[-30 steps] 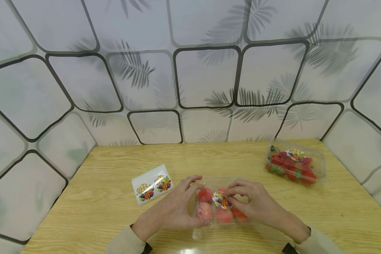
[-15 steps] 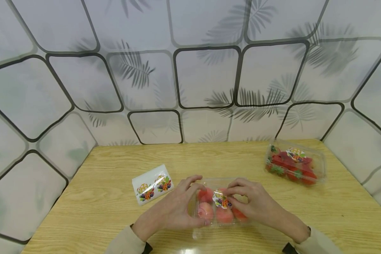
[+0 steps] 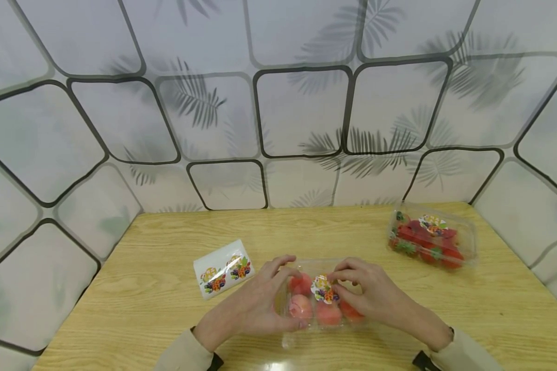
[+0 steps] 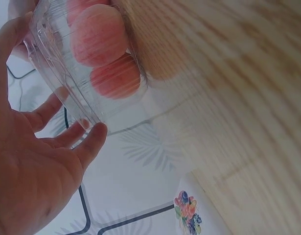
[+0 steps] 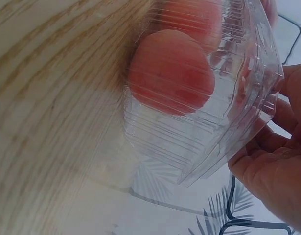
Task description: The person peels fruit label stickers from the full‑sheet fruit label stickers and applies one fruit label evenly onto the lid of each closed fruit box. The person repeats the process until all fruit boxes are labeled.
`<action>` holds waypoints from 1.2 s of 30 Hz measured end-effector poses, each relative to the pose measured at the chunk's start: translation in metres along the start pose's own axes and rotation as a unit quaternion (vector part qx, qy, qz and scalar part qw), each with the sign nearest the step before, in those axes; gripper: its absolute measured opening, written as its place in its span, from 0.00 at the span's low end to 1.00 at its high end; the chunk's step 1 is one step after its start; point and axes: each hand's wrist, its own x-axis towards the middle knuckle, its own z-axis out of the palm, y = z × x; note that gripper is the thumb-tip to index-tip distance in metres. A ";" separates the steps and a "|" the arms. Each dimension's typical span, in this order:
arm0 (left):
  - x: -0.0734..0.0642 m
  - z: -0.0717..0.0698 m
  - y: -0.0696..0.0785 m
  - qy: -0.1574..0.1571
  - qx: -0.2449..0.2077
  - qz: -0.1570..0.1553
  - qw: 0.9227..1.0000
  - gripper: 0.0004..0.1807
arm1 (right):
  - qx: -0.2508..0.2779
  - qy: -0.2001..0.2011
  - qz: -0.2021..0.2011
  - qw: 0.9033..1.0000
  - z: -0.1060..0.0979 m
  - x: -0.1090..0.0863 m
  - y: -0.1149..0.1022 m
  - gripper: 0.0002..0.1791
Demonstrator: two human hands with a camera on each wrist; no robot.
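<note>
A clear plastic fruit box (image 3: 313, 266) holding several pinkish-red peaches (image 3: 328, 313) sits near the middle of the table. My left hand (image 3: 260, 304) grips its left end, thumb at the front and fingers toward the back; in the left wrist view fingertips (image 4: 97, 134) touch the lid's rim. On the lid lies a round fruit-print sticker (image 3: 322, 289). Thumb and index finger of my right hand (image 3: 378, 296) pinch at the sticker's right edge. From the right wrist view, a peach (image 5: 172, 73) shows through the box wall, and the right fingertips are partly hidden behind the lid.
A white sheet (image 3: 207, 292) with two similar fruit stickers lies left of the box. At the back right stands another clear box (image 3: 466, 239) of strawberries with a sticker on its lid. A patterned wall (image 3: 301, 113) borders the wooden table (image 3: 167, 237).
The right fingers have shifted very slightly, and a little more of the sticker shows. The left hand and the box stay in place.
</note>
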 end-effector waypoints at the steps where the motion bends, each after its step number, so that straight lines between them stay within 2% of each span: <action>1: 0.000 0.000 0.000 0.001 -0.001 0.000 1.000 0.40 | 0.000 -0.001 0.001 1.000 0.000 0.000 0.000 0.10; 7: 0.000 0.000 0.000 -0.001 0.005 -0.002 1.000 0.41 | -0.009 0.002 0.006 1.000 0.000 0.001 0.002 0.10; 14: 0.000 0.000 0.000 -0.004 -0.002 -0.006 1.000 0.40 | -0.020 0.006 -0.011 1.000 0.002 0.003 0.001 0.11; 18: 0.001 0.000 0.000 -0.002 -0.001 -0.004 1.000 0.40 | -0.032 0.004 -0.001 0.999 0.000 0.002 0.000 0.12; 22: 0.001 0.000 0.000 0.000 -0.002 -0.002 1.000 0.40 | -0.071 0.006 0.014 0.997 -0.005 -0.001 0.002 0.19; 25: 0.000 0.000 0.000 0.000 -0.003 -0.002 1.000 0.40 | -0.094 -0.015 0.040 0.995 -0.010 -0.002 0.003 0.32; 29: 0.000 0.000 0.000 0.001 0.003 -0.004 1.000 0.40 | -0.082 -0.079 0.111 0.987 -0.015 -0.004 0.001 0.45; 32: 0.000 0.000 0.001 0.000 0.005 -0.009 1.000 0.40 | -0.060 -0.118 0.166 0.977 -0.017 -0.004 0.001 0.49; 36: 0.000 0.000 0.001 0.000 0.005 -0.011 1.000 0.40 | -0.036 -0.121 0.214 0.969 -0.014 -0.001 0.004 0.49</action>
